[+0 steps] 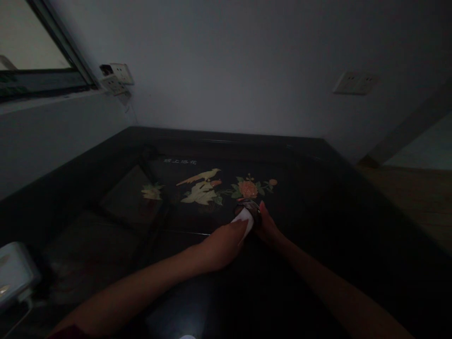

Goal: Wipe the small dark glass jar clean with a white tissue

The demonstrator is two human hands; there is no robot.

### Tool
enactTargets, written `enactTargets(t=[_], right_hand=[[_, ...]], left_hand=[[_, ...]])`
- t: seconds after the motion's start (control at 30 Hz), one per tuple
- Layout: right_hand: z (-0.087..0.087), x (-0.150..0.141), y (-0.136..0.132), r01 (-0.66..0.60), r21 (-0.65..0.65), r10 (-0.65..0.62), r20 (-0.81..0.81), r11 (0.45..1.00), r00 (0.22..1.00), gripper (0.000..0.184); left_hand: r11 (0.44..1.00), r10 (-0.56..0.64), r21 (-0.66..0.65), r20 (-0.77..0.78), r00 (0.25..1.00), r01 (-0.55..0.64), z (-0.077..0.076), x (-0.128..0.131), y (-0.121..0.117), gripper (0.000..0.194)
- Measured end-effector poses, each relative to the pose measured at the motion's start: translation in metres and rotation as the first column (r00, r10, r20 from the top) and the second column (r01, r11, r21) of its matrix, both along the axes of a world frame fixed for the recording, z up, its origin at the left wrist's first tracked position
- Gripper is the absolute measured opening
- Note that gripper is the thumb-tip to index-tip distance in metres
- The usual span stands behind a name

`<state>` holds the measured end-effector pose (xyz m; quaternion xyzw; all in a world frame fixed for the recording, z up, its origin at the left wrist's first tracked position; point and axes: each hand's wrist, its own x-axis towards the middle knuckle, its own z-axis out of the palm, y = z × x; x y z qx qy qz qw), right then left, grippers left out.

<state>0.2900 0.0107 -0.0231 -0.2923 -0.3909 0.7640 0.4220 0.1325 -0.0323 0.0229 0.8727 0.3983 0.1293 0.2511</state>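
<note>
A black, glossy, broad surface point(318, 212) spreads out below, mirroring a window's pale panes toward nine o'clock. Its decoration shows a yellow long-tailed bird point(199, 177) at eleven o'clock and an orange, green-leaved flower point(247, 189) at one. At eight rests a white, rounded-cornered box-shaped device point(17, 270) — trailing a white cable point(24, 313).

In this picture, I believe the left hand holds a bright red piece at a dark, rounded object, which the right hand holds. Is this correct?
Not quite: the left hand holds a white, cloth-like or paper-like piece, not a red one, at the dark, rounded object in the right hand. The head view shows this.
</note>
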Motion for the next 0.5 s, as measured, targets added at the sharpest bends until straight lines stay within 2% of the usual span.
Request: enactTargets(t=[0.03, 0.1, 0.17, 0.23, 0.3, 0.37, 0.5], right_hand=[[0.000, 0.000, 0.000, -0.003, 0.002, 0.003, -0.004, 1.000, 1.000, 0.066], [-0.003, 0.001, 0.001, 0.004, 0.015, -0.004, -0.002, 1.000, 1.000, 0.065], [-0.007, 0.001, 0.003, 0.034, 0.038, -0.035, 0.007, 0.999, 0.999, 0.065], [-0.012, 0.001, 0.006, 0.058, 0.055, -0.059, 0.019, 0.997, 0.998, 0.065], [-0.017, 0.000, 0.008, 0.072, 0.064, -0.073, 0.023, 0.995, 0.997, 0.066], [-0.019, 0.000, 0.009, 0.063, 0.066, -0.065, 0.019, 0.996, 0.998, 0.067], [-0.015, 0.000, 0.005, 0.017, 0.043, -0.017, 0.017, 0.999, 1.000, 0.067]], left_hand=[[0.991, -0.025, 0.128, -0.076, 0.997, 0.035, -0.003, 0.000, 0.000, 0.037], [0.933, -0.036, 0.344, -0.205, 0.978, 0.107, -0.009, 0.001, 0.000, 0.040], [0.862, -0.007, 0.487, -0.273, 0.962, 0.145, -0.014, 0.001, 0.000, 0.038], [0.805, 0.039, 0.574, -0.300, 0.953, 0.148, -0.018, 0.002, 0.001, 0.035], [0.775, 0.067, 0.615, -0.309, 0.949, 0.145, -0.020, 0.002, 0.001, 0.035], [0.779, 0.067, 0.611, -0.308, 0.949, 0.143, -0.020, 0.001, 0.001, 0.035], [0.864, -0.022, 0.478, -0.279, 0.960, 0.158, -0.013, -0.002, -0.001, 0.040]])
